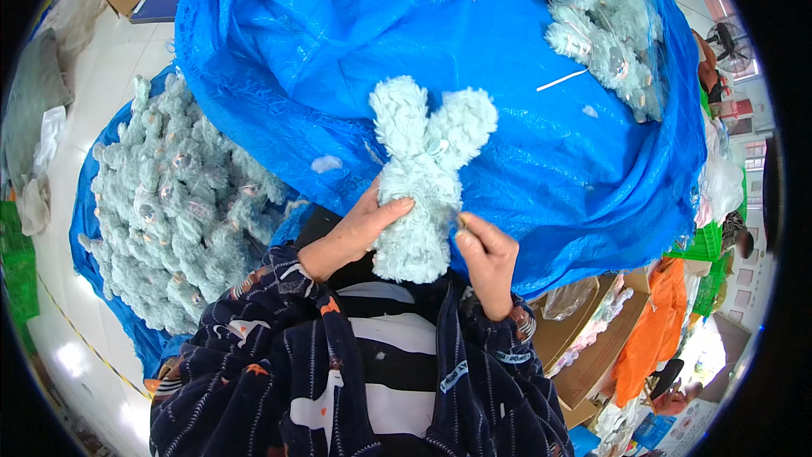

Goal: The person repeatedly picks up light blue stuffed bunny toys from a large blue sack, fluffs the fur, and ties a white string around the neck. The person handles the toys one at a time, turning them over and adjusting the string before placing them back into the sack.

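My left hand (pixel 364 224) is wrapped round a pale mint plush rabbit (pixel 420 220), thumb lying across its fluffy front. Its two long ears point away from me and spread into a V. Close by the rabbit's right side, my right hand (pixel 488 256) is closed in a pinch, thumb against forefinger. Whatever those fingertips hold is too small to name. Beneath the rabbit's upper part spreads a crumpled blue plastic sheet (pixel 321 59).
To the left lies a big heap of similar plush pieces (pixel 182 211) on blue sheeting. More plush (pixel 605 42) sits at the sheet's far right, near a white strip (pixel 562 80). Cardboard boxes (pixel 605 343) and an orange cloth (pixel 655 334) are at the lower right.
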`<state>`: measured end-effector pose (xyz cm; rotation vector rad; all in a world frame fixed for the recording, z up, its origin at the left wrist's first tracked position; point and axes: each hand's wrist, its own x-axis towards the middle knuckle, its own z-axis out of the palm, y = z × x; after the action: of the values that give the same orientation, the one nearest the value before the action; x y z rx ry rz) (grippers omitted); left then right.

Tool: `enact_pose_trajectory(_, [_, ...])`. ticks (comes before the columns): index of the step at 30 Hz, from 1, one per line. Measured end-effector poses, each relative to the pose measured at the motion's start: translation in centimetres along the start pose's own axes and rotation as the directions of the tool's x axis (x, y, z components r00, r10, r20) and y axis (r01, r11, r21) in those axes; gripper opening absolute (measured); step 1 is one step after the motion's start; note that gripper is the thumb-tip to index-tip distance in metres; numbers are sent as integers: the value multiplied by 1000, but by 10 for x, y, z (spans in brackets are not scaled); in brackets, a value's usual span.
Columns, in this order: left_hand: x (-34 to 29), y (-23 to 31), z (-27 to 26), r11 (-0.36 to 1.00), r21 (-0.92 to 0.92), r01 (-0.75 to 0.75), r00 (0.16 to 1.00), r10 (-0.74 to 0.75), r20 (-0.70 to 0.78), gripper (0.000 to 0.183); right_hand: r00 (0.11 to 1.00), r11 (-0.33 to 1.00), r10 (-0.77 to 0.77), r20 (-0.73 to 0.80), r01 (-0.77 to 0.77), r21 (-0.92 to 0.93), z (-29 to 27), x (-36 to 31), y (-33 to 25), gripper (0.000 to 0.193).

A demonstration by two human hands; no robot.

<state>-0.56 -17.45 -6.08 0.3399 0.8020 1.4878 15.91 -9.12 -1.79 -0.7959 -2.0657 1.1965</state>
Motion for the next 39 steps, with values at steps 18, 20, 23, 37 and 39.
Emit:
enact_pose_trajectory(18, [-2,-5,3,997,66,-40,999,42,-22,68,964,884,-192,182,251,-394,4,-1,-16,26])
enact_pose_trajectory(20, [-2,-5,3,996,79,-35,999,38,-27,68,942,920,-170,288,256,-295,2,0,-22,26])
enact_pose_trajectory(23, [-2,-3,4,999,49,-17,1000,18,-20,68,915,945,-155,373,247,-213,-4,-2,-21,28])
enact_pose_trajectory(37, [-2,-3,5,999,34,-3,1000,3,-10,67,951,868,-232,204,297,-398,0,0,-13,28])
enact_pose_trajectory(39, [-2,-5,3,998,54,-10,1000,10,-9,67,928,883,-263,263,341,-322,1,1,-16,28])
